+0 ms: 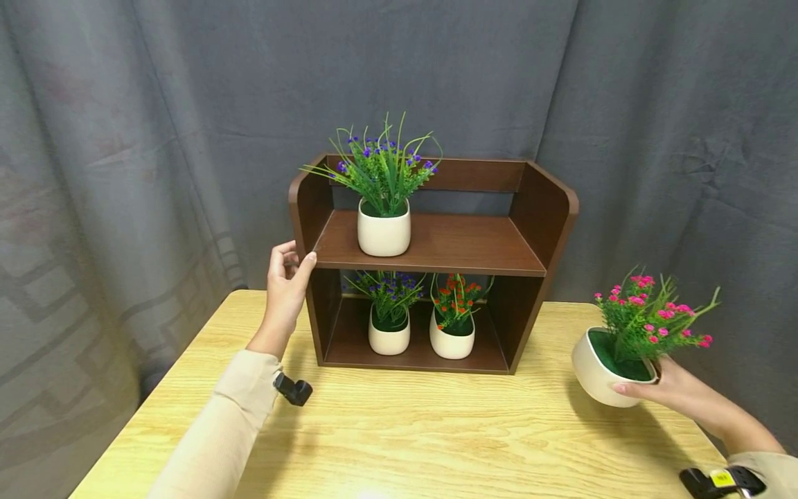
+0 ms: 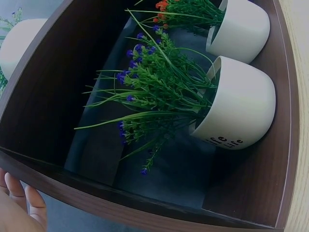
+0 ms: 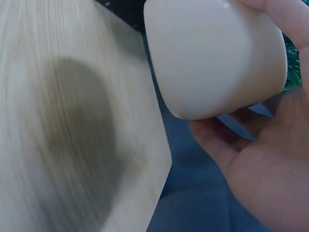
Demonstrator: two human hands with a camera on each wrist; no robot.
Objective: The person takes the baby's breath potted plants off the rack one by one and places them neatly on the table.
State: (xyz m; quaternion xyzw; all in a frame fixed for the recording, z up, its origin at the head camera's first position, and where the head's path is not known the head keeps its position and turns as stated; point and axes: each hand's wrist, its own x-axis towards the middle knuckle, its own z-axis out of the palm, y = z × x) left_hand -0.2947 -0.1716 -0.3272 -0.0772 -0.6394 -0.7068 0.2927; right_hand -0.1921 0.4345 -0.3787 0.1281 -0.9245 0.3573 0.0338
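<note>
My left hand [image 1: 285, 291] grips the left side panel of a dark brown two-tier wooden shelf [image 1: 474, 242], thumb on the front edge and fingers at the outer side. In my right hand [image 1: 682, 394] is a potted plant [image 1: 601, 371] with pink flowers and a white pot, tilted and held off the table to the right of the shelf. The right wrist view shows fingers against the white pot [image 3: 212, 63]. A purple-flowered potted plant [image 1: 384, 232] stands on the top tier, left of its middle.
On the lower tier stand a smaller purple-flowered potted plant [image 1: 389, 336] and, to its right, a red-flowered one [image 1: 451, 341]. The shelf rests on a light wooden table [image 1: 399, 430]. Grey curtains [image 1: 449, 76] hang behind and at the left.
</note>
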